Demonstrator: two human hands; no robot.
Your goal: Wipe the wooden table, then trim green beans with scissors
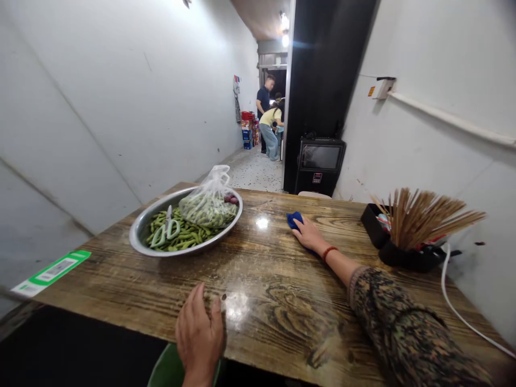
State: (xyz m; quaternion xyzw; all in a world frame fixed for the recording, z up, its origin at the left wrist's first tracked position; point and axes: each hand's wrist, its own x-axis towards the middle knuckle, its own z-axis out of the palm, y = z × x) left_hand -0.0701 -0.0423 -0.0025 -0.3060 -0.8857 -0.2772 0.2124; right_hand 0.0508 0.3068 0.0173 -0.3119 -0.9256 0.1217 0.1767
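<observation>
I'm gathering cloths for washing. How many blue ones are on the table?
1: the blue cloth under the right hand, on the table right of the metal bowl. The hand may hide another.

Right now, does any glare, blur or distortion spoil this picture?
Head view: white glare on the brown wood-grain table, one patch beside the bare left hand, another between the silvery metal bowl and the crumpled blue cloth; head view, background: a bright white lamp blooms; head view, lower right: the camouflage-patterned sleeve looks stretched and soft, probably lens distortion.
</observation>
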